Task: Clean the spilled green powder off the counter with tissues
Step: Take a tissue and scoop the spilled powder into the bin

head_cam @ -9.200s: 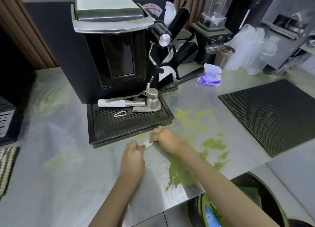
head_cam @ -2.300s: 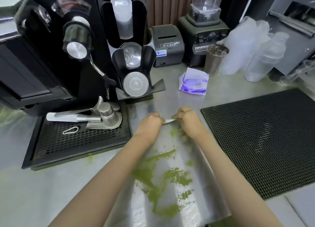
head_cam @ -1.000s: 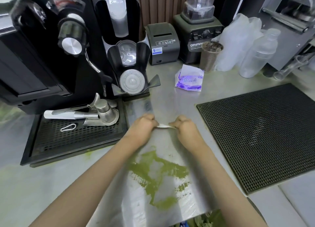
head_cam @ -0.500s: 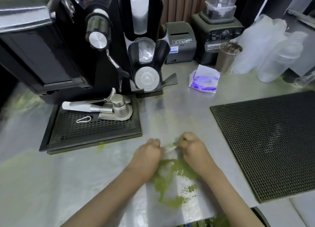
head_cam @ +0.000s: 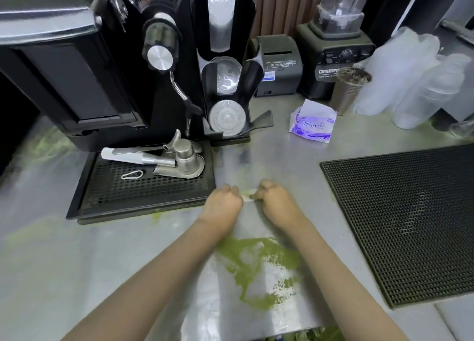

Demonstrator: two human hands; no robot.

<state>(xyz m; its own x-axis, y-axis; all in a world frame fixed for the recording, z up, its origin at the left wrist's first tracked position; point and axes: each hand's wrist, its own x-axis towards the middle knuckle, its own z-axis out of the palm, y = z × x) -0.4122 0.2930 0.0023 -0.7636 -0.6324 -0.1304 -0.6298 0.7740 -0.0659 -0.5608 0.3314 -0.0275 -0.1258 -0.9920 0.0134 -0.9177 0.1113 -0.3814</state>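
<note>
My left hand (head_cam: pixel 225 201) and my right hand (head_cam: pixel 274 199) are both fisted on the steel counter (head_cam: pixel 277 156), pinching a small white tissue (head_cam: pixel 247 195) stretched flat between them. The tissue shows a faint green stain. Nearer to me, between my forearms, green powder (head_cam: pixel 252 266) lies heaped in a patch that reaches toward the counter's front edge. Thin green smears (head_cam: pixel 157 215) remain beside the drip tray's front corner.
A black coffee machine with a drip tray (head_cam: pixel 143 187) stands to the left, a lid holder (head_cam: pixel 225 84) behind my hands. A purple tissue pack (head_cam: pixel 311 125) lies at the back, a black rubber mat (head_cam: pixel 407 217) to the right. Blender, printer and plastic cups line the back.
Both hands with the tissue have moved away from me, up the counter past the powder heap, which now lies between my forearms. The view has shifted slightly.
</note>
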